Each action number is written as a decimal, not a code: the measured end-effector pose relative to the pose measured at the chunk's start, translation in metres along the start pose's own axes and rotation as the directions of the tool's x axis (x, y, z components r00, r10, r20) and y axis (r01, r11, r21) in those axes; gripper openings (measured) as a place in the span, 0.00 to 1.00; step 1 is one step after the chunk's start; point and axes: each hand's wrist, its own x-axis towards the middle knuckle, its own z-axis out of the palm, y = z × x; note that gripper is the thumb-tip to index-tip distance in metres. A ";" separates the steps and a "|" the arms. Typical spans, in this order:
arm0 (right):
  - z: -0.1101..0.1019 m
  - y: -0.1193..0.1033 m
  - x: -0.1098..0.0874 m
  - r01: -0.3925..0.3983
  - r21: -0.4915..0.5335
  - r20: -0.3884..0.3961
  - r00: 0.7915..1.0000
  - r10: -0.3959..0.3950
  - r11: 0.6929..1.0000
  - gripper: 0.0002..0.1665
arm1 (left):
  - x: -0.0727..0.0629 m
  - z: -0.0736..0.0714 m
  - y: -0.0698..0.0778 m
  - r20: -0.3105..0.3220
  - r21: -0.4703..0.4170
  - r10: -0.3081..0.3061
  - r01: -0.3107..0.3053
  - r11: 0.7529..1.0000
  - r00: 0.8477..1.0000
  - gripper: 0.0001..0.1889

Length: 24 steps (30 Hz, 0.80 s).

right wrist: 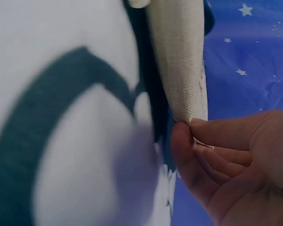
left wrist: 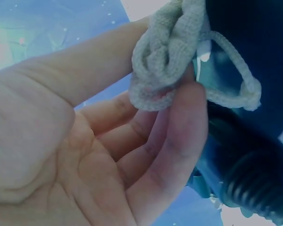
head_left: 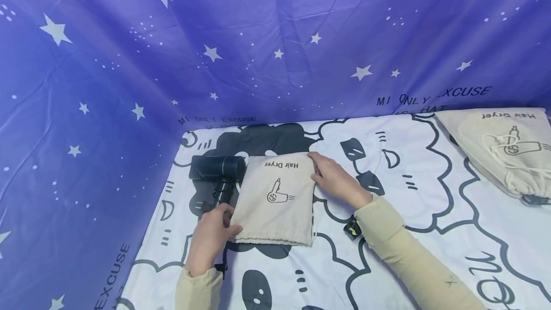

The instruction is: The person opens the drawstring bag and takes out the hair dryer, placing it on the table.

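Observation:
A cream cloth drawstring bag [head_left: 271,221], printed "Hair Dryer" upside down in the head view, lies flat on the patterned sheet. My left hand [head_left: 211,236] pinches its near left corner between thumb and index finger. In the left wrist view, the gathered cloth and a knotted cord [left wrist: 247,89] show at those fingertips. My right hand [head_left: 337,181] grips the far right corner, and the right wrist view shows thumb and forefinger pinching the bag's edge [right wrist: 184,70]. Just left of the bag lies a dark blue hair dryer [head_left: 215,167], its ribbed handle pointing toward my left hand.
Another cream "Hair Dryer" bag [head_left: 486,133] lies at the far right with its cords on top and something dark at its mouth. The black-and-white cartoon sheet [head_left: 430,252] meets a purple star-print curtain [head_left: 258,23] behind and at left.

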 end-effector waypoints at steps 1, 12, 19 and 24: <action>0.001 0.001 0.000 -0.002 -0.008 0.006 1.000 0.002 1.000 0.32 | 0.000 0.000 0.000 0.001 0.006 0.001 -0.001 1.000 1.000 0.19; 0.002 0.002 -0.002 -0.017 -0.043 0.013 1.000 0.018 0.999 0.33 | 0.003 0.001 0.008 -0.123 0.104 0.072 -0.060 0.993 0.990 0.15; -0.008 0.005 -0.009 0.004 -0.050 -0.046 0.999 -0.006 0.999 0.33 | 0.011 0.003 0.026 -0.170 0.110 0.185 -0.167 0.980 0.968 0.12; -0.015 0.009 -0.016 0.002 -0.072 -0.056 0.998 -0.006 0.997 0.31 | 0.017 0.010 0.036 -0.167 0.085 0.238 -0.227 0.970 0.957 0.10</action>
